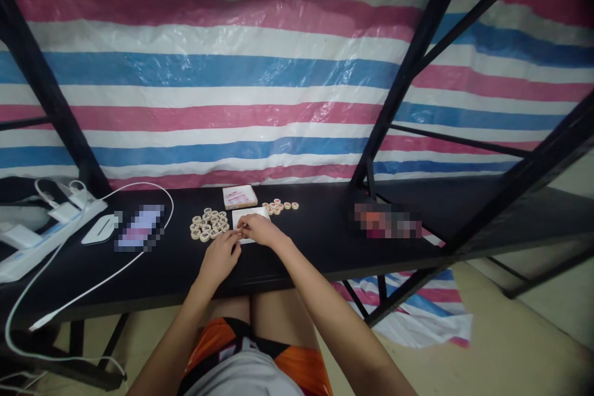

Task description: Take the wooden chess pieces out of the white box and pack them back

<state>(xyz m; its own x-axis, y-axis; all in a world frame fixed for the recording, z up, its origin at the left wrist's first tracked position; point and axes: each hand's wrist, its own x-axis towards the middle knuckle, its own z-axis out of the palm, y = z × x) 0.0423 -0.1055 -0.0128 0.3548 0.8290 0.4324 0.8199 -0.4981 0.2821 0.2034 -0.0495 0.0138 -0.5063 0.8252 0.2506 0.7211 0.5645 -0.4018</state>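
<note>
A small white box (253, 216) lies on the black table near its front edge. My right hand (260, 229) rests over it, with fingers bent down and drawn together. Coming from the lower left, my left hand (221, 255) has its curled fingertips against those of the right at the box's left side. Something small and pale shows between the fingertips, too small to name. Left of the box sit round wooden Chinese chess pieces (205, 226) with dark characters, several of them close together. Behind its right side are several pieces with red characters (277, 204).
A white and pink flat box (239, 197) stands behind the white one. To the left are a blurred phone (140, 226), a white flat device (99, 229), a power strip (51, 238) and a looping white cable (172, 204). Black metal posts (394, 105) frame the table; striped sheeting hangs behind.
</note>
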